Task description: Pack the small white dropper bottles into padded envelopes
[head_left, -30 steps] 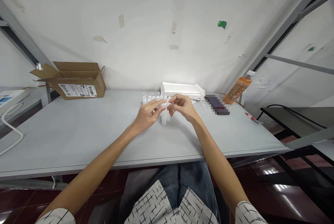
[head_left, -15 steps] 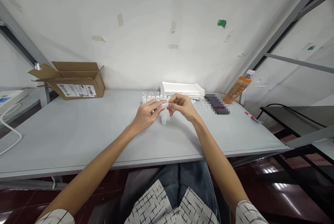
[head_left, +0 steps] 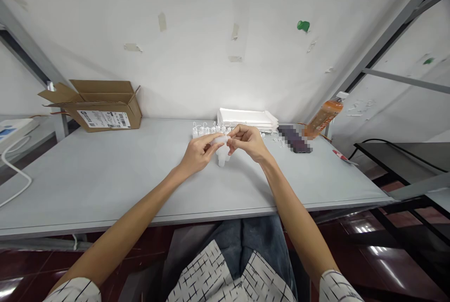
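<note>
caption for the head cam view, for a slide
Left hand and right hand hold a small white plastic bottle above a grey table, more bottles behind.

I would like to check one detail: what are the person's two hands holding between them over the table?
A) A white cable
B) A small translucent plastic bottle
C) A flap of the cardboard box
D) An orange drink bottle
B. The fingers of the left hand and the right hand meet on a small translucent plastic bottle over the pale grey table.
</note>
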### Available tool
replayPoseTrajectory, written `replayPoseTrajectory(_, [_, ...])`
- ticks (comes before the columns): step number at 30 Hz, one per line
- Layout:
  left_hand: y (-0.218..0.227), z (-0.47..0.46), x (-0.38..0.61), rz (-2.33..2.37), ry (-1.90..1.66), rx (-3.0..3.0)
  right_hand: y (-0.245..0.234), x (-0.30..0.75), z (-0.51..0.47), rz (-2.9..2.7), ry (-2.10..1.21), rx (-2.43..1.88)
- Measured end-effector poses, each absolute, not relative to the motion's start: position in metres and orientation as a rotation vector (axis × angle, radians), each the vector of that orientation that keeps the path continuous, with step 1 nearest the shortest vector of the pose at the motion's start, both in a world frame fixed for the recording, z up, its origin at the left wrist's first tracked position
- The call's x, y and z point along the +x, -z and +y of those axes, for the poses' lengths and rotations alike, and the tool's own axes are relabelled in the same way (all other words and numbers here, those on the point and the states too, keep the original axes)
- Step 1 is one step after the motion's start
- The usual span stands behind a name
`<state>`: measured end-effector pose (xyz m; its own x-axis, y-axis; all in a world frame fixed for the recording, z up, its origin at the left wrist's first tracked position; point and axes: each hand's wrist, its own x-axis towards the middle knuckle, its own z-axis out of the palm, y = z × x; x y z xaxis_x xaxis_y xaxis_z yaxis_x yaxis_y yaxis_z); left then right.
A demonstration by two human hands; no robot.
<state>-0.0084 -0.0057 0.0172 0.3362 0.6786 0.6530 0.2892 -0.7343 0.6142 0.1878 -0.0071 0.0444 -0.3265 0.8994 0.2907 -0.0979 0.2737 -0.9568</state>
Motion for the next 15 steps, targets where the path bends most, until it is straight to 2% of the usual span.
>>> replayPoseTrajectory(15, [-0.0229,-0.0113,-0.0072,0.844,-1.192,1.976,-0.0465,0.1868,-0.0099,-1.546,-1.239,-0.759])
